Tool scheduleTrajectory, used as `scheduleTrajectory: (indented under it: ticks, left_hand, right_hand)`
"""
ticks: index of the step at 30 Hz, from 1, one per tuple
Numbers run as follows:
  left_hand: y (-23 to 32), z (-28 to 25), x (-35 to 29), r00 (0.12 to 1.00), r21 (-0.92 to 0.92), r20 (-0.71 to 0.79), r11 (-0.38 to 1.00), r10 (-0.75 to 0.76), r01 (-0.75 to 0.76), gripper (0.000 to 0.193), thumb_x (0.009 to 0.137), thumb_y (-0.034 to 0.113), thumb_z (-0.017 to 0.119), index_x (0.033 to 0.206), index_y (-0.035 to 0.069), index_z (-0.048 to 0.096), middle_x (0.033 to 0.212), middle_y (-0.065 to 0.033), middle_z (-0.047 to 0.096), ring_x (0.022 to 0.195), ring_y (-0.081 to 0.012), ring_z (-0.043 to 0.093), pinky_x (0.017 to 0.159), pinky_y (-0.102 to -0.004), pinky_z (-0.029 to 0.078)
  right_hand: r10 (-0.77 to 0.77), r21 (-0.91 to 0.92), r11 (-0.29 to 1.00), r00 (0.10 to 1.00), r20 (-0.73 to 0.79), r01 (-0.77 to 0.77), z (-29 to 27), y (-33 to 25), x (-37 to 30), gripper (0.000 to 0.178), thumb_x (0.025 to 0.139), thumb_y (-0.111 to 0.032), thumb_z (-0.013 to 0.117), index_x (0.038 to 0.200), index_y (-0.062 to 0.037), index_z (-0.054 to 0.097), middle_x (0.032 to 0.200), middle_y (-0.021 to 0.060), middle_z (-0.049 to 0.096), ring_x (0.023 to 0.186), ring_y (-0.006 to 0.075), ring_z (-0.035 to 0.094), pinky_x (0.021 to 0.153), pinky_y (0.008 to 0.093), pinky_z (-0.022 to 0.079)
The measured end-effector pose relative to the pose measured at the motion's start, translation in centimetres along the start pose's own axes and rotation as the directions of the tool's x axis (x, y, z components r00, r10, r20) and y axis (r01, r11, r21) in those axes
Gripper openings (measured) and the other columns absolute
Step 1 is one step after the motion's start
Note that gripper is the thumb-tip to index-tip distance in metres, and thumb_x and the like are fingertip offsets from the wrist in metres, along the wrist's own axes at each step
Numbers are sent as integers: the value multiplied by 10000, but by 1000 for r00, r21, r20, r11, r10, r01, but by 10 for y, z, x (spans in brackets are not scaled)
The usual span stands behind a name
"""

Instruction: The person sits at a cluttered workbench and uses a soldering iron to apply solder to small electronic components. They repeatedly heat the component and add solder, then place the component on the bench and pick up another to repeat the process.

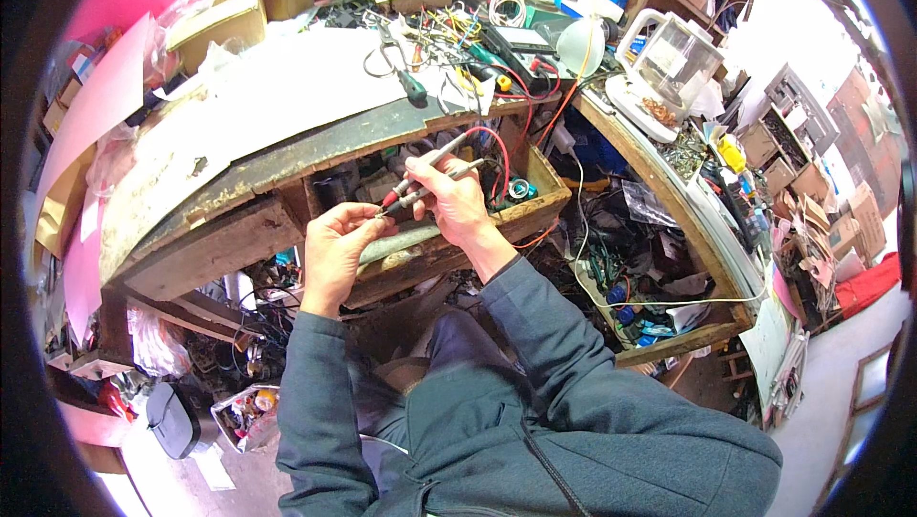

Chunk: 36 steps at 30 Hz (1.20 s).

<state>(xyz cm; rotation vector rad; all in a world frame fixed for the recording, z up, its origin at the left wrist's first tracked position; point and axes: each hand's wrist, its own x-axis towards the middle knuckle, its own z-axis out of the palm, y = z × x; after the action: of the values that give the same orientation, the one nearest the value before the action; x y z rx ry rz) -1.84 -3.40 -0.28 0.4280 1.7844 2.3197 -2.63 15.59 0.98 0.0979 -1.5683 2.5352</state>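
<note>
Now holds 2 probes [455, 145] in the right hand [447, 200], with the grip closed around both and the tips slanting down toward the left hand [336, 242]. Pinches a tiny piece [380, 215], too small to identify, between left thumb and fingers, just beside the probe tips. Works over an open drawer [535, 213] under the worktop [315, 151]. Has a red lead [505, 162] curving from 1 probe, and a green-handled tool [413, 90] ahead.
</note>
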Motion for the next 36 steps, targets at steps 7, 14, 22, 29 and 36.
scheduleTrajectory:
  ticks: [7, 14, 22, 29, 36]
  left_hand:
    - [-3, 2, 0, 994, -33, -101, 999, 35, -39, 146, 896, 29, 678, 1026, -29, 649, 897, -115, 714, 801, -188, 712, 752, -302, 582]
    - [-7, -1, 1, 988, 5, -95, 993, 119, -119, 119, 879, 28, 698, 994, -2, 682, 870, -49, 697, 744, -135, 671, 705, -268, 552]
    - [-6, -1, 0, 988, 112, -63, 985, 140, -133, 116, 880, 27, 698, 989, -11, 689, 869, -47, 700, 768, -119, 666, 716, -247, 543]
    - [-9, 4, 0, 978, 369, -87, 918, 192, -147, 131, 836, 40, 724, 960, -3, 720, 838, -39, 724, 753, -94, 657, 708, -260, 531]
    - [-4, 18, -8, 936, 655, 6, 706, 351, -269, 124, 799, 32, 703, 919, 2, 699, 832, -103, 707, 760, -172, 689, 712, -304, 545]
  right_hand:
    - [-15, -149, 989, 987, -158, -9, 0, 3, 5, 180, 903, -193, 682, 829, -38, 629, 674, 51, 640, 481, 100, 563, 413, 233, 440]
    - [342, -329, 898, 933, 109, -290, -3, 13, 14, 192, 832, -179, 770, 791, -37, 648, 666, 71, 647, 509, 125, 590, 431, 267, 451]
    - [142, -975, 216, 986, 87, 55, 9, 2, 9, 410, 903, -344, 653, 728, 24, 693, 592, 142, 628, 597, 190, 653, 577, 377, 508]
    - [109, -628, 778, 989, 101, -21, 14, 3, -5, 309, 894, -285, 696, 789, 6, 698, 676, 58, 666, 613, 110, 630, 572, 275, 523]
    - [159, -599, 801, 969, 187, -16, 5, -10, -17, 162, 804, -124, 771, 865, 9, 702, 739, 47, 684, 611, 84, 617, 525, 235, 508]
